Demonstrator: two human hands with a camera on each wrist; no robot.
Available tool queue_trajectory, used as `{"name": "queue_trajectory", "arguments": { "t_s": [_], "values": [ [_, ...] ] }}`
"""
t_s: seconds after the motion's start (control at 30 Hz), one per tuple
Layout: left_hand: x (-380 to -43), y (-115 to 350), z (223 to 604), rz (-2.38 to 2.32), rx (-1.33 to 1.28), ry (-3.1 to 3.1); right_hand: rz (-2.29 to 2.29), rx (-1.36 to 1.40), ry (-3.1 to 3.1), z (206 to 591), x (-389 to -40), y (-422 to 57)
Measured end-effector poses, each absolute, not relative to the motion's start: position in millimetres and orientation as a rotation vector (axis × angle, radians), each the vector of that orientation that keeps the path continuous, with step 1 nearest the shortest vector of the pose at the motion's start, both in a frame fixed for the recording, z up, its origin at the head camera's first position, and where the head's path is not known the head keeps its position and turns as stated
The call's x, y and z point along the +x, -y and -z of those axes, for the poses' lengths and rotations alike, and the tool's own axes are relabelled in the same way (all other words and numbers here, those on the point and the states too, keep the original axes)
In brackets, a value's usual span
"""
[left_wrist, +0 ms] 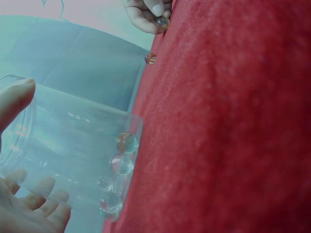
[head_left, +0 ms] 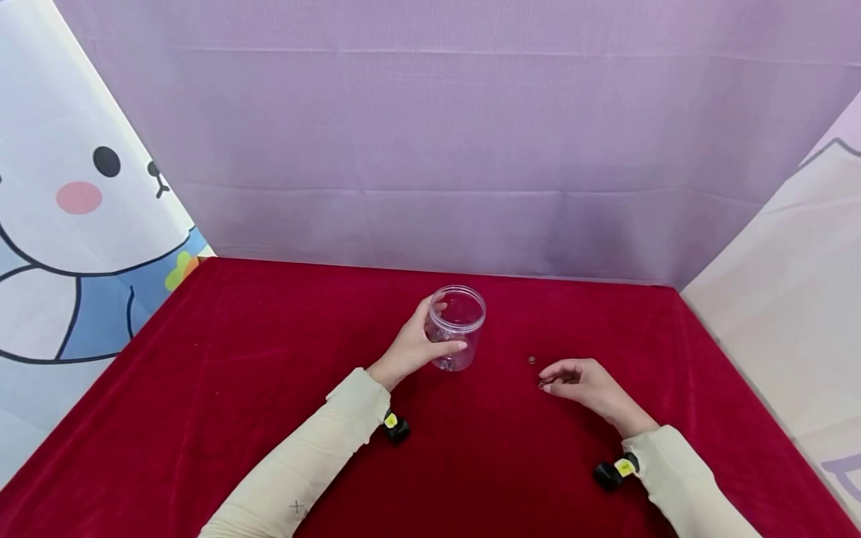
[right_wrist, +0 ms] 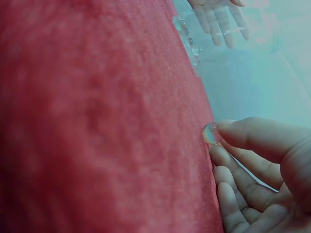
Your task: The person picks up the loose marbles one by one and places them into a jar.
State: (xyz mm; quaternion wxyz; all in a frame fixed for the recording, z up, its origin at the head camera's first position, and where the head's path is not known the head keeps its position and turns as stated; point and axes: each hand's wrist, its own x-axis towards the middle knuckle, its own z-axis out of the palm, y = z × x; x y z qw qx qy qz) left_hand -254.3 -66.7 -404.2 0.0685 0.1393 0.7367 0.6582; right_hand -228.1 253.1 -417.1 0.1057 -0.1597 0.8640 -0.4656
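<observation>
My left hand [head_left: 412, 342] grips a clear plastic jar [head_left: 468, 353] round its side, thumb at the front and fingers behind. The jar stands upright on the cloth with its top uncovered. Several glass marbles [left_wrist: 121, 164] lie on its bottom, as the left wrist view shows. To the right of the jar, my right hand [head_left: 587, 385] pinches a clear glass marble [right_wrist: 211, 134] between thumb and index finger, down at the cloth. A second loose marble [head_left: 531, 360], with orange inside in the left wrist view, lies just beyond those fingertips.
A red velvety cloth [head_left: 282, 329] covers the table. Behind it hangs a lilac curtain [head_left: 430, 149]. Printed sheets flank both sides, the left one with a cartoon animal [head_left: 87, 172].
</observation>
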Motion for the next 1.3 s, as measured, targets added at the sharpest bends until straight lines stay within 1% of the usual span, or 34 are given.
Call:
{"name": "queue_trajectory", "arguments": {
  "t_s": [0.23, 0.5, 1.3],
  "values": [
    [-239.7, 67.5, 385.3, -1.971, 0.428, -2.237, 1.362, -0.481, -2.523, 416.3, -228.6, -252.4],
    [-239.9, 68.3, 385.8, -1.981, 0.434, -2.225, 1.338, -0.516, -2.552, 417.7, -229.0, -250.7],
    [-240.9, 68.2, 386.7, -1.965, 0.419, -2.229, 1.326, -0.470, -2.584, 415.9, -225.5, -249.8]
  ]
}}
